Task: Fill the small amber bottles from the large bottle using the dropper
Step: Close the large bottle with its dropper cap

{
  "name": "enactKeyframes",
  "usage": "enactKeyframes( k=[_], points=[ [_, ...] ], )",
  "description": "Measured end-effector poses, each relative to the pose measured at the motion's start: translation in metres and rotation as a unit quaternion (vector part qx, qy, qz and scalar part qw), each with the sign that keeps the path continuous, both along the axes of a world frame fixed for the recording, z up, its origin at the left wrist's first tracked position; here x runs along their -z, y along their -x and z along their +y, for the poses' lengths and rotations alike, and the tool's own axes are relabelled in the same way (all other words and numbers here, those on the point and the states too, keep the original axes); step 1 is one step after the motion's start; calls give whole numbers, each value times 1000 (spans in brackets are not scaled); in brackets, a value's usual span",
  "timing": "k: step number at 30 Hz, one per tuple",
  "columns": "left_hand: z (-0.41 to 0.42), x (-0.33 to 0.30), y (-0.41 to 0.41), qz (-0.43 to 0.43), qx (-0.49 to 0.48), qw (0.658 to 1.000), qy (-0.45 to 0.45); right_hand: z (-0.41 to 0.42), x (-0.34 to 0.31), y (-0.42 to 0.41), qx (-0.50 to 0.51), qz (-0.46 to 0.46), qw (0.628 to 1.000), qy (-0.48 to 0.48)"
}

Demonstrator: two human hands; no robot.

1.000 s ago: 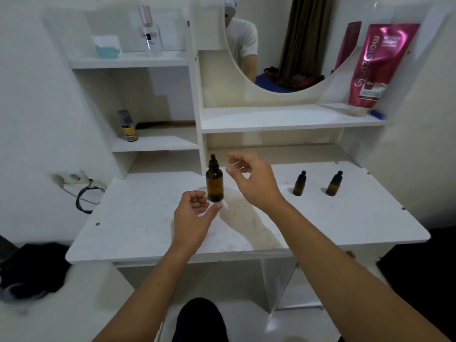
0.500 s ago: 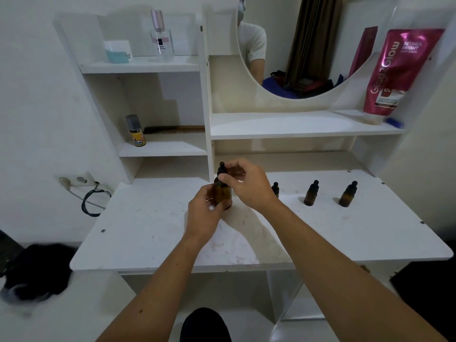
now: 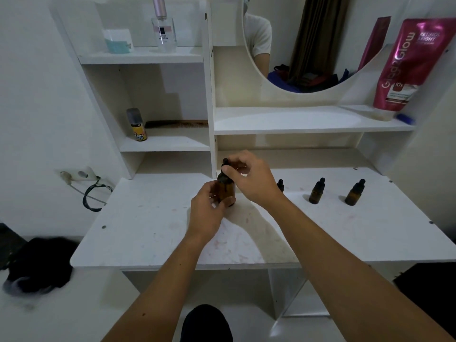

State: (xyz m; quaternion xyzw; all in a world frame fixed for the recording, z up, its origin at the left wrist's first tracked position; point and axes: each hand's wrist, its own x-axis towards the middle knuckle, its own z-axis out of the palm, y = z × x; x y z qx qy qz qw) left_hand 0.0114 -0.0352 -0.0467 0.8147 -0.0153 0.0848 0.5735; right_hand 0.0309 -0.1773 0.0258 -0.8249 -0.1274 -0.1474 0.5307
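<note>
Both arms outstretched, left hand (image 3: 206,213) grip wrapping large bottle (image 3: 225,190), right hand (image 3: 249,178) pinching dropper cap (image 3: 225,166)

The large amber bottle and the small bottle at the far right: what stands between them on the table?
In the head view, two more small amber bottles stand between: one half hidden behind the right hand, one in the open.

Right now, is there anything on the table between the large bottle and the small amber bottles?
Only the right hand, pinching the dropper cap of the large bottle, hides part of the nearest small bottle. Otherwise the table between them looks bare.
</note>
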Motion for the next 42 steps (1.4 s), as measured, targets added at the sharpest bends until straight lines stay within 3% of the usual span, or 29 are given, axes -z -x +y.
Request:
enactKeyframes(
  k=[3,15,27,42],
  points=[
    [0,1,1,2,4,1000,2,0,-2,-2,8,42,999,-29],
    [-1,0,0,3,4,1000,1,-7,3,-2,-10,4,1000,-4],
    [0,3,-1,-8,8,1000,1,-8,5,-1,9,31,999,-21],
    [0,4,-3,0,7,1000,1,-10,2,-8,-68,62,996,4]
  ],
)
